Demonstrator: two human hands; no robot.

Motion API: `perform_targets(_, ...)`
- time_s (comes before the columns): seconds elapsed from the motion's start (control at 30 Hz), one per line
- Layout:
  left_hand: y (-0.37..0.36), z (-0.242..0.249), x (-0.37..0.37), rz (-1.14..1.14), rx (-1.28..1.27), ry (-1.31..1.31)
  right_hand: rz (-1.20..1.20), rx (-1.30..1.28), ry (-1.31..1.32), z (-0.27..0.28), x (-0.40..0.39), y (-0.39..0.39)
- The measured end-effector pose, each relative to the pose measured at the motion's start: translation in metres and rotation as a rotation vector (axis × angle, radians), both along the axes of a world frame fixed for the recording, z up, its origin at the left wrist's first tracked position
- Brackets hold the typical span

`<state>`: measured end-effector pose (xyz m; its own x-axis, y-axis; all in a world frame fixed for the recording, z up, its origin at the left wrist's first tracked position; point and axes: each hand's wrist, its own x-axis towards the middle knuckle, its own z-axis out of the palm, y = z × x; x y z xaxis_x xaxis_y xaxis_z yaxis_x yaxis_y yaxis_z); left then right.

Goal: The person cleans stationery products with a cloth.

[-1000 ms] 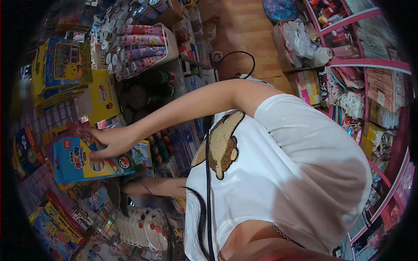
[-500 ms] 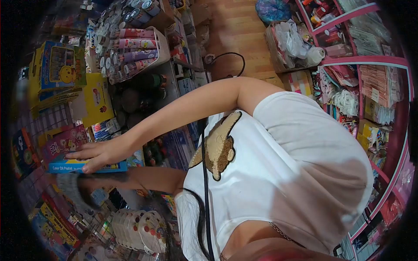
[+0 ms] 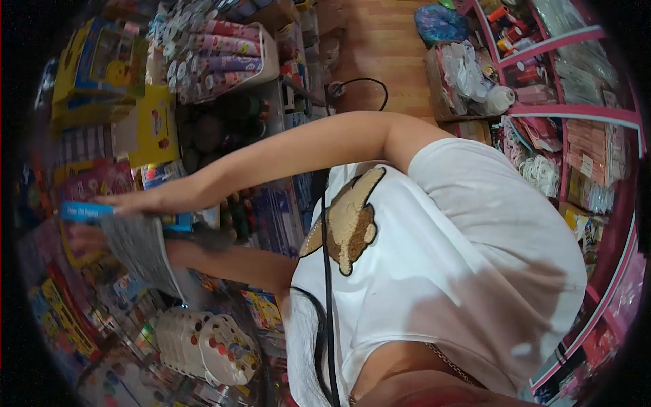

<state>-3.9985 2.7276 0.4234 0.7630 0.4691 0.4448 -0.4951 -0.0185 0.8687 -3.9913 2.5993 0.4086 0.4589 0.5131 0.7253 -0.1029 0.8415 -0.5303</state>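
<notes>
My right hand (image 3: 139,201) lies flat along the top of a blue oil pastel box (image 3: 85,211), which it holds edge-on in front of the shelves. Just below it, my left hand (image 3: 85,239) grips a grey cloth (image 3: 142,252) that hangs under the box. The left hand's fingers are partly hidden by the cloth and the box. My right arm stretches across from the white sleeve (image 3: 441,169). The left forearm comes out from under my white shirt.
Shelves packed with boxed art sets (image 3: 102,57), a basket of tubes (image 3: 224,54), a yellow box (image 3: 152,129) and stacked paint palettes (image 3: 210,346) fill the left. A pink rack of stationery (image 3: 576,136) stands on the right. Wooden floor with a black cable (image 3: 359,85) lies between.
The blue box turned from face-on to edge-on and rose a little. My left hand came up with the grey cloth and now sits right under the box.
</notes>
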Motion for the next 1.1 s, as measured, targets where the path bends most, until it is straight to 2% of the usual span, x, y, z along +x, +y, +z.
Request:
perform_targets(0.17,-0.009,0.011,0.009,-0.054,-0.013,-0.049,-0.103,-0.184,-0.004,-0.002,-0.011,-0.005)
perform_targets(0.3,-0.002,-0.008,-0.012,0.012,-0.022,-0.019,-0.175,-0.259,0.000,-0.002,-0.012,-0.007)
perform_targets(0.5,0.010,-0.047,-0.059,0.120,-0.018,0.086,-0.250,-0.270,0.011,-0.002,-0.007,-0.015)
perform_targets(0.83,0.007,-0.032,-0.021,0.056,-0.060,0.037,-0.311,-0.272,0.031,0.000,-0.006,-0.021)
perform_targets(1.1,-0.007,-0.066,-0.017,0.041,-0.192,0.052,-0.393,-0.271,0.077,0.003,-0.001,-0.026)
